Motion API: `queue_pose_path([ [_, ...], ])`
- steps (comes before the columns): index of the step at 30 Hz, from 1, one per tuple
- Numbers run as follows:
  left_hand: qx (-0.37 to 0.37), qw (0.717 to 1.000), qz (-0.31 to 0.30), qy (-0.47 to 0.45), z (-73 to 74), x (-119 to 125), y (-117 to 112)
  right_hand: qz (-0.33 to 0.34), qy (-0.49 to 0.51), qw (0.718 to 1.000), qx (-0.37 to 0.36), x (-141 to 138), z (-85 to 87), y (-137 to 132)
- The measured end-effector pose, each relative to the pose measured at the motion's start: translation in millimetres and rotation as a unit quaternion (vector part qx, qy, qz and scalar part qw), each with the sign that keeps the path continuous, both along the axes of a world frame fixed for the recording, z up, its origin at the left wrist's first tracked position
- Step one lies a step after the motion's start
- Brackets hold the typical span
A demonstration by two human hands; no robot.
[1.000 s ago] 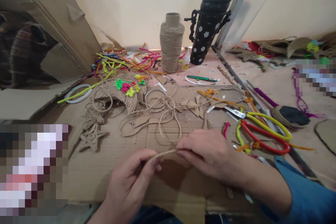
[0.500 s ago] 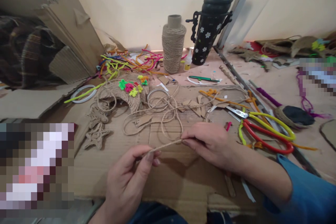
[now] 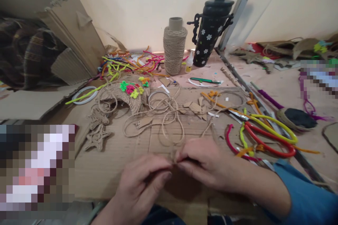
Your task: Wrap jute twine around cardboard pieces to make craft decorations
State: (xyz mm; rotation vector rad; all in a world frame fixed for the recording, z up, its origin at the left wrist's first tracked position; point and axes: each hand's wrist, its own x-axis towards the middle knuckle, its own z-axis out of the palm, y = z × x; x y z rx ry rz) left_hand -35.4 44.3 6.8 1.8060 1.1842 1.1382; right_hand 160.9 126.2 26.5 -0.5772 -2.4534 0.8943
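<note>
My left hand (image 3: 144,182) and my right hand (image 3: 202,163) meet fingertip to fingertip low in the middle of the view, both pinching the same end of a jute twine strand (image 3: 170,130). The strand runs away from my fingers in loose loops over the cardboard sheet (image 3: 111,165). Its end between my fingers is hidden. Beyond the loops lies a twine-wrapped crescent (image 3: 124,96) with small coloured flowers on it.
A twine spool (image 3: 174,47) and a black flowered bottle (image 3: 208,31) stand at the back. Coloured pipe cleaners (image 3: 126,64) lie behind the crescent. Red and yellow handled scissors (image 3: 266,132) rest at the right. Twine stars (image 3: 96,135) and cardboard sheets (image 3: 71,31) are at the left.
My hands have come together: the short stretch of twine that was held taut between them has closed up, and both hands sit lower and nearer to me.
</note>
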Motion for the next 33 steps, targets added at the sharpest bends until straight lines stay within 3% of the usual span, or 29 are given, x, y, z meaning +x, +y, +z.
queue_pose_path([
  [7,-0.009,1.000,0.028,0.000,2.2,4,3,0.016,-0.009,0.998,0.053,-2,-3.0,-7],
  [11,0.018,1.000,-0.004,-0.019,3.6,3,4,0.026,-0.096,0.988,0.116,-3,-1.6,-5],
  [13,0.005,0.999,-0.005,-0.039,4.5,1,2,0.001,-0.164,0.973,0.162,1,-0.9,6],
  [15,-0.018,0.998,0.016,-0.065,5.7,0,-1,-0.075,-0.234,0.951,0.190,13,0.6,27],
  [17,-0.036,0.994,0.031,-0.097,7.5,1,-5,-0.211,-0.284,0.922,0.159,34,3.0,53],
  [18,-0.046,0.992,0.037,-0.116,8.6,2,-7,-0.312,-0.281,0.898,0.132,47,4.5,67],
  [21,-0.083,0.977,0.069,-0.185,11.4,6,-12,-0.479,-0.266,0.828,0.120,88,8.8,101],
  [23,-0.120,0.963,0.083,-0.229,12.0,7,-15,-0.557,-0.246,0.785,0.111,109,11.4,113],
  [25,-0.157,0.948,0.070,-0.268,11.6,7,-17,-0.593,-0.217,0.770,0.092,117,13.6,115],
  [27,-0.191,0.935,0.052,-0.294,11.0,6,-18,-0.579,-0.179,0.793,0.064,112,15.3,109],
  [29,-0.205,0.930,0.049,-0.300,11.2,6,-17,-0.527,-0.139,0.838,0.032,100,16.0,98],
  [32,-0.195,0.941,0.067,-0.268,12.8,8,-14,-0.310,-0.105,0.943,-0.056,83,14.7,82],
  [33,-0.191,0.945,0.070,-0.256,13.1,9,-12,-0.242,-0.106,0.962,-0.075,81,13.3,80],
])
